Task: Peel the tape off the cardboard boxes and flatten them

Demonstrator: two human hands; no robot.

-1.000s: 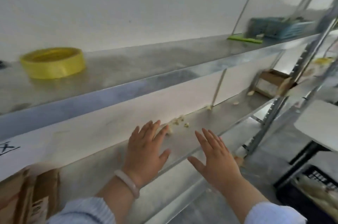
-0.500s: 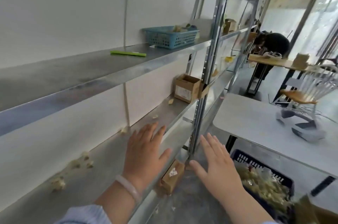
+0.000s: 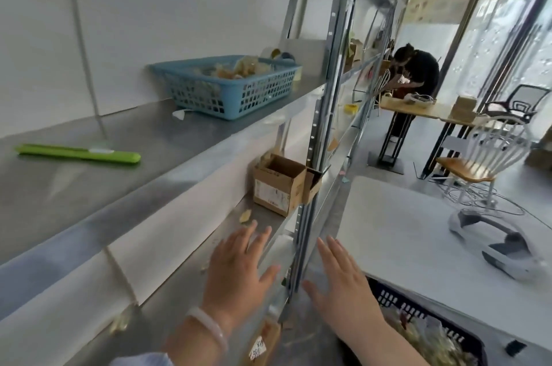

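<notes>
Head view: shelves on the left, worktop on the right, both hands raised in front.
Left hand [image 3: 236, 270]: flat, fingers straight and spread, grip apart and holding nothing, over the lower shelf [image 3: 179, 291]; pale bracelet [image 3: 209, 329] on the wrist.
Right hand [image 3: 343, 288]: flat, fingers straight, grip apart and empty, just right of the post [image 3: 316, 138].
Box [image 3: 277, 184]: cardboard, flaps open, on the lower shelf against the post, beyond the left hand, apart from it.
Small box [image 3: 263, 341]: cardboard with a white label, low beside the left wrist; what it rests on is unclear.
Scrap [image 3: 245, 216]: on the lower shelf between left hand and box.
Basket [image 3: 230, 86]: blue, on the upper shelf [image 3: 149, 138], holding crumpled scraps.
Cutter [image 3: 79, 153]: green, flat on the upper shelf, well left of the basket.
Worktop [image 3: 397, 231]: white, carrying a white headset [image 3: 493, 243].
Crate [image 3: 394, 298]: dark, below the worktop edge, near the right hand.
</notes>
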